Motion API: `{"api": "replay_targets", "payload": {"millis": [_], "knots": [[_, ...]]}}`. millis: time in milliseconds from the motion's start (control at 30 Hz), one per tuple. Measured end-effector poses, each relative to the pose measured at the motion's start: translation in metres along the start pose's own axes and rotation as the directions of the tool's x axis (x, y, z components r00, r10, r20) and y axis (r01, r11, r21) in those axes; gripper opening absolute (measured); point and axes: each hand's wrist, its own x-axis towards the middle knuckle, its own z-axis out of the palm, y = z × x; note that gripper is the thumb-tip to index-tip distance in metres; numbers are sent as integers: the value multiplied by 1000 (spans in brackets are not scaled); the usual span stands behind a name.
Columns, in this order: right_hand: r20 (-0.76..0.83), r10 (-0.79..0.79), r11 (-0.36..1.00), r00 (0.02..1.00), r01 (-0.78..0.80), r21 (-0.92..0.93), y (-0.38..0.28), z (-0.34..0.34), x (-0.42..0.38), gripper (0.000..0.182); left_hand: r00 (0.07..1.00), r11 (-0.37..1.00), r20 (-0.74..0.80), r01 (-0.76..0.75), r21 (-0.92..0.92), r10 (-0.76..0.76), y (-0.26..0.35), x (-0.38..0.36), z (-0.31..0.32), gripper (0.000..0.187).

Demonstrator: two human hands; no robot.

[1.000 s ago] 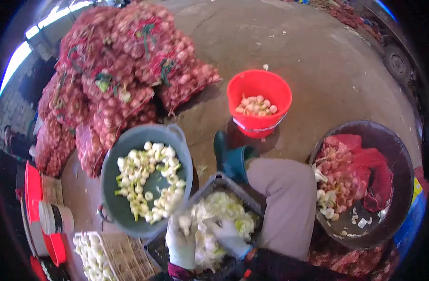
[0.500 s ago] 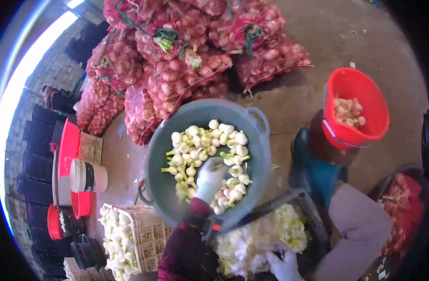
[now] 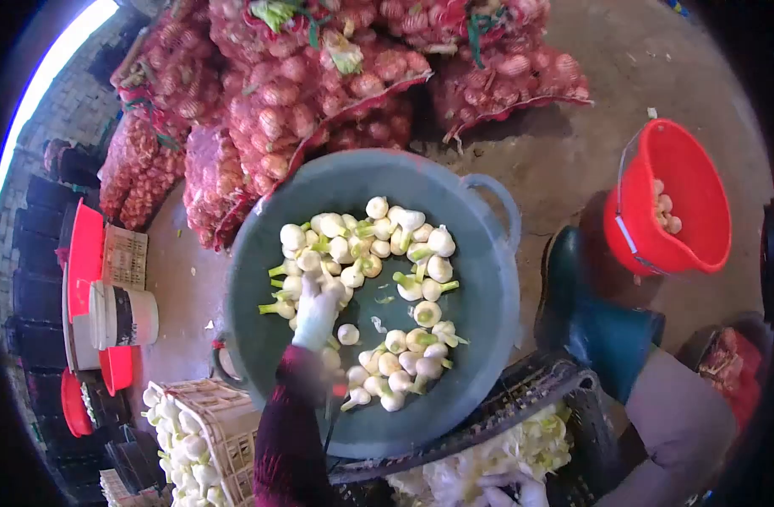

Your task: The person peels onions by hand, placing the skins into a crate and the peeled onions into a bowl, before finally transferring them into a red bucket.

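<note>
A big grey-green tub holds many peeled white bulbs with short green stems, spread in a rough ring. My left hand, gloved in white, reaches into the tub's left part with its fingers down among the bulbs; whether it grips one is hidden. A small round bulb lies just right of it. Low in the view, my right hand, also gloved, rests at the pale peelings in a black crate, its fingers partly cut off by the frame.
Red net sacks of bulbs are piled behind the tub. A red bucket with a few bulbs stands right, near a green boot. At left are a basket of white bulbs and a white bucket.
My left hand has moved left within the tub, onto the left group of bulbs. The view has shifted, and the tub looks larger. My right hand sits lower in the frame.
</note>
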Motion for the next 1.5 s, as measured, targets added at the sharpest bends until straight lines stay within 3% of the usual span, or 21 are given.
{"api": "replay_targets", "payload": {"millis": [33, 67, 233, 267, 400, 500, 567, 667, 767, 800, 833, 900, 933, 1067, 1167, 1200, 1233, 1333, 1400, 1433, 1500], "knots": [[-2, -14, 1000, 1000, 14, 9, -3, -1, -4, 17, 966, 935, 162, 238, -261, -201, 28, -23, -11, 45], [69, -41, 998, 997, 43, -37, -10, -4, -7, 17, 972, 898, 138, 228, -377, -188, 58, -56, -10, 41], [181, 24, 990, 983, -48, 132, 18, -5, -22, 17, 942, 851, 165, 336, -403, -294, 154, -187, -22, 18], [200, -68, 995, 977, 51, 92, 28, -6, -23, 16, 960, 897, 164, 270, -351, -225, 152, -213, -24, 17], [276, -147, 985, 950, 113, 134, 10, -14, -44, 19, 908, 645, 254, 415, -641, -332, 176, -320, -16, 13], [301, -273, 960, 914, 240, 142, 12, -14, -46, 23, 829, 423, 275, 499, -757, -487, 178, -374, -11, 24], [311, -371, 928, 875, 362, 87, 10, -14, -47, 28, 846, 437, 275, 482, -759, -457, 169, -389, -4, 35], [299, -672, 695, 678, 717, -64, 12, -11, -51, 32, 820, 403, 313, 523, -751, -479, 154, -398, 5, 52], [428, -455, 827, 781, 549, -120, 14, -13, -54, 27, 842, 504, 256, 499, -705, -475, 159, -409, 15, 55], [339, -477, 829, 811, 543, -133, 11, -13, -58, 18, 853, 571, 322, 516, -639, -411, 159, -411, 16, 57], [336, -489, 824, 805, 553, -127, 13, -12, -55, 18, 966, 803, 231, 228, -551, -115, 145, -424, 22, 48], [292, -283, 959, 914, 260, 114, 24, -12, -48, 14, 981, 984, 178, 108, -143, -82, 151, -432, 27, 40], [295, -319, 934, 901, 351, -62, 25, -14, -48, 14, 976, 944, 157, 187, -272, -148, 156, -436, 31, 34], [272, -523, 838, 808, 545, -8, 25, -13, -45, 24, 988, 965, 42, 152, -212, -146, 148, -429, 34, 24], [502, -287, 954, 816, 293, 69, 16, -15, -53, 29, 910, 813, 53, 393, -429, -412, 144, -423, 33, 13], [477, -414, 871, 775, 489, -39, 17, -12, -55, 35, 936, 808, 9, 309, -502, -353, 125, -419, 34, 21], [476, -393, 881, 787, 470, -49, 18, -9, -56, 35, 954, 792, -39, 224, -569, -298, 121, -418, 32, 28], [454, -483, 665, 749, 651, -366, 21, 1, -56, 31, 883, 643, 126, 421, -639, -452, 114, -415, 25, 45], [422, -475, 697, 772, 623, -355, 30, 4, -47, 28, 882, 688, 88, 421, -591, -464, 110, -414, 29, 61], [394, -479, 721, 785, 607, -333, 31, 4, -44, 24, 857, 506, 147, 421, -753, -494, 113, -411, 24, 65], [361, -344, 865, 867, 442, -237, 25, 7, -44, 20, 922, 615, -2, 256, -746, -387, 139, -418, 30, 64]]}}
